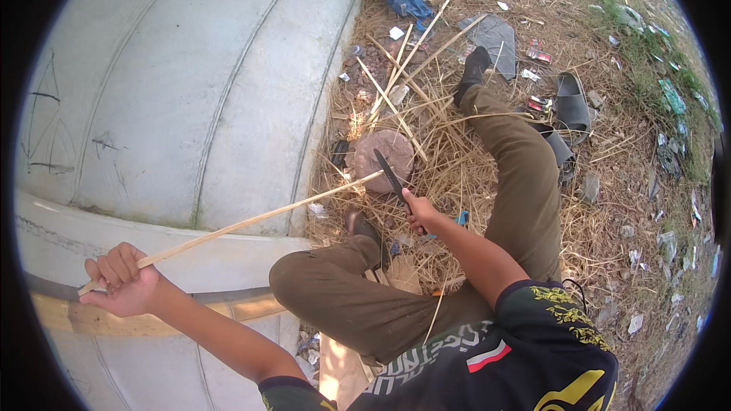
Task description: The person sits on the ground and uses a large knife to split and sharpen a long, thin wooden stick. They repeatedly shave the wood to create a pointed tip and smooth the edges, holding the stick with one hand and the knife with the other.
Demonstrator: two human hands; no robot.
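Observation:
My left hand (126,280), held out at the far left, is closed around one end of a long pale wooden strip (247,222). The strip slants up to the right, and its other end lies over the near side of a round block (390,151) that looks like a stump. In my right hand (420,213) is the handle of a dark-bladed knife (389,174). Its blade points up and left across the block, close to the strip's tip; whether the two touch I cannot tell.
A grey panelled wall (221,84) rises on the left. Several long strips (411,49) lie beyond the block, among straw-like shavings (445,156). Grey sandals (572,106) rest beyond my bent legs (521,171). Litter is scattered on the right, and a blue bag (409,3) lies farther off.

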